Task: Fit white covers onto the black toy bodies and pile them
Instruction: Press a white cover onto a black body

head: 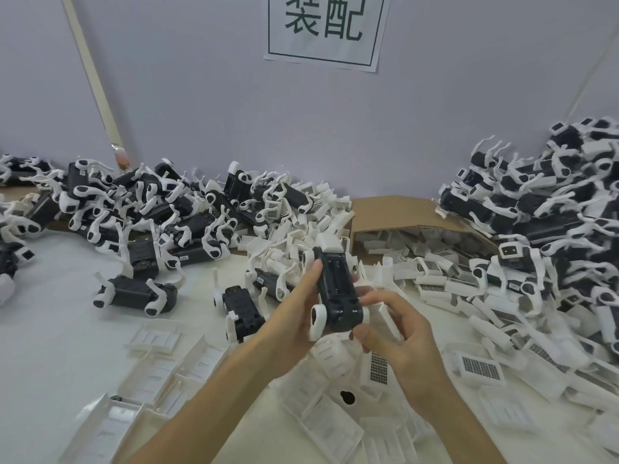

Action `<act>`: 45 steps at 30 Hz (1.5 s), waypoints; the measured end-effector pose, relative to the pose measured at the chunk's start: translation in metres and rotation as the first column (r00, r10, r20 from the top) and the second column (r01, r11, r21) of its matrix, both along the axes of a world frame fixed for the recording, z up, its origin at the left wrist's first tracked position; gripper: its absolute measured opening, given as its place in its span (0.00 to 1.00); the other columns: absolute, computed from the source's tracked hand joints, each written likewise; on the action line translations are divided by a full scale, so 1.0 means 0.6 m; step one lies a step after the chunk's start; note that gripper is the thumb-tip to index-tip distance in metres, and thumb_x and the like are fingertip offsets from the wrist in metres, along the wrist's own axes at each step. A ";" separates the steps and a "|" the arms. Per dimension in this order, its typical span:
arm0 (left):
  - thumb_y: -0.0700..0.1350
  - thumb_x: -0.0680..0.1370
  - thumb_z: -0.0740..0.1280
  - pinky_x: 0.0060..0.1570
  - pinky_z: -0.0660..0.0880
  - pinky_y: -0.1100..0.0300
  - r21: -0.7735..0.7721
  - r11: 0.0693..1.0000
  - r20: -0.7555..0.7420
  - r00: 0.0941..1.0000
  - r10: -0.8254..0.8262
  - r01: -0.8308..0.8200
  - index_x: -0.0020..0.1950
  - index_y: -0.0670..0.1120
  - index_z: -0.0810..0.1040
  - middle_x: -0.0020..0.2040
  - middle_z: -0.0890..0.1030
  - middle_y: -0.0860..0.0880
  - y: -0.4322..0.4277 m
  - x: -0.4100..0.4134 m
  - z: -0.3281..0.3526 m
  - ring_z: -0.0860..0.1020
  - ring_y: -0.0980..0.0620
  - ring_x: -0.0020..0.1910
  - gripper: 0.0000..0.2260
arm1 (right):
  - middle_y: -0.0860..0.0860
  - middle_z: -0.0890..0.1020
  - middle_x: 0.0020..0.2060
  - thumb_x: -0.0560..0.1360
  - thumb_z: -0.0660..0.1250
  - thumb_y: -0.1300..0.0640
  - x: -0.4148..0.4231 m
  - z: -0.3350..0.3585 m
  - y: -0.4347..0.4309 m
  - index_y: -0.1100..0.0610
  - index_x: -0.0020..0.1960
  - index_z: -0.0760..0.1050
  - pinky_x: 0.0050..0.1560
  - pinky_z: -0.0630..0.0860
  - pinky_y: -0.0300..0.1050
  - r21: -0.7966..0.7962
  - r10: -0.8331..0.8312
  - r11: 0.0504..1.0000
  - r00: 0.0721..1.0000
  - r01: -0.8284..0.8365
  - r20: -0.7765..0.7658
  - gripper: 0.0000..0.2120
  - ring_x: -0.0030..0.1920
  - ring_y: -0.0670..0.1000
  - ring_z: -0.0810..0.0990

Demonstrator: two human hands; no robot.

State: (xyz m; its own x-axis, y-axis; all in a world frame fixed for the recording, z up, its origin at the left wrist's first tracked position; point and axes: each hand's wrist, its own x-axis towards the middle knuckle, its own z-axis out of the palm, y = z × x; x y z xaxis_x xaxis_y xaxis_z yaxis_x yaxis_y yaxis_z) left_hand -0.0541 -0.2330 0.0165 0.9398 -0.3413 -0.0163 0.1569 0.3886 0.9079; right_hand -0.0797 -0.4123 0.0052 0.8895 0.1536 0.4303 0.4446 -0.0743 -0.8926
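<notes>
Left hand: raised above the counter. Its fingers lie along the left flank of the black toy body and grip it, with the forefinger tip near the body's far end.
Right hand: fingers curled, with thumb and forefinger pinching the near right corner of the same body. A white part shows behind the fingers; whether it is held cannot be told.
Black toy body: held in the air between both hands at mid-frame, its long axis running away from the person. White legs are attached and the slotted black face is turned up, uncovered.
Loose white covers: scattered on the counter below and around the hands. Several to the right bear a dark grille.
Cardboard box: on its side behind the hands, with more covers spilling from its mouth.
Left heap: black-and-white toy bodies tangled along the wall.
Right heap: taller, with toy bodies stacked against the wall.
Single bodies: two, lying apart on the counter left of the hands.
Sign: paper with green characters, fixed to the wall.
</notes>
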 end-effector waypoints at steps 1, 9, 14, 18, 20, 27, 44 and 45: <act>0.64 0.79 0.57 0.54 0.80 0.56 -0.057 0.998 -0.007 1.000 0.025 -0.025 0.69 0.45 0.77 0.62 0.83 0.44 0.000 -0.001 0.001 0.81 0.46 0.63 0.28 | 0.49 0.84 0.50 0.71 0.75 0.52 0.000 -0.001 0.003 0.46 0.54 0.81 0.45 0.78 0.40 -0.035 -0.015 0.999 1.000 0.015 0.013 0.12 0.43 0.47 0.81; 0.53 0.69 0.73 0.69 0.72 0.41 -0.062 0.989 -0.017 0.991 0.135 -0.136 0.67 0.42 0.77 0.60 0.84 0.40 0.003 0.001 0.002 0.81 0.42 0.61 0.29 | 0.51 0.83 0.51 0.74 0.59 0.54 0.010 -0.003 -0.013 0.49 0.55 0.79 0.41 0.78 0.40 0.198 -0.147 0.968 0.988 0.152 -0.041 0.13 0.47 0.51 0.82; 0.47 0.69 0.80 0.45 0.82 0.59 0.046 0.997 0.054 0.996 0.065 -0.067 0.49 0.50 0.87 0.49 0.87 0.48 -0.025 -0.015 -0.014 0.86 0.50 0.50 0.10 | 0.50 0.82 0.54 0.72 0.62 0.58 0.012 -0.002 -0.015 0.49 0.59 0.78 0.52 0.79 0.45 0.206 -0.153 0.968 0.988 0.147 0.015 0.16 0.56 0.54 0.81; 0.47 0.71 0.76 0.43 0.81 0.61 0.092 0.992 0.141 0.987 0.075 -0.088 0.47 0.55 0.87 0.48 0.87 0.47 -0.040 -0.028 -0.017 0.86 0.49 0.49 0.06 | 0.50 0.82 0.57 0.74 0.74 0.58 0.008 -0.008 -0.005 0.50 0.60 0.74 0.56 0.80 0.52 0.156 -0.136 0.980 0.989 0.125 0.062 0.17 0.57 0.55 0.83; 0.48 0.72 0.78 0.43 0.81 0.61 0.065 0.992 0.145 0.984 0.102 -0.113 0.47 0.54 0.87 0.48 0.87 0.47 -0.041 -0.030 -0.017 0.86 0.49 0.49 0.05 | 0.49 0.83 0.56 0.72 0.76 0.56 0.008 -0.008 -0.003 0.48 0.53 0.75 0.57 0.79 0.55 0.082 -0.162 0.985 0.983 0.155 0.090 0.14 0.57 0.54 0.83; 0.51 0.71 0.77 0.44 0.81 0.61 0.082 0.981 0.154 0.975 0.162 -0.176 0.50 0.53 0.87 0.50 0.87 0.45 -0.038 -0.027 -0.011 0.86 0.48 0.51 0.08 | 0.51 0.83 0.50 0.72 0.75 0.50 0.008 -0.005 -0.001 0.47 0.49 0.77 0.54 0.81 0.58 0.019 -0.188 0.982 0.976 0.187 0.112 0.10 0.54 0.54 0.83; 0.50 0.71 0.75 0.40 0.81 0.63 0.049 0.975 0.051 0.976 0.212 -0.215 0.45 0.52 0.87 0.48 0.87 0.47 -0.037 -0.030 -0.005 0.86 0.50 0.48 0.05 | 0.48 0.85 0.54 0.75 0.68 0.58 0.015 -0.012 -0.008 0.51 0.57 0.79 0.54 0.79 0.38 0.031 -0.059 0.998 0.996 0.057 0.063 0.11 0.58 0.49 0.83; 0.50 0.70 0.75 0.40 0.80 0.63 0.033 0.976 0.048 0.976 0.212 -0.214 0.46 0.51 0.87 0.48 0.87 0.46 -0.038 -0.030 -0.005 0.86 0.50 0.48 0.07 | 0.48 0.85 0.55 0.76 0.66 0.59 0.015 -0.011 -0.009 0.52 0.58 0.79 0.53 0.79 0.37 0.034 -0.043 0.999 0.997 0.041 0.058 0.11 0.58 0.48 0.83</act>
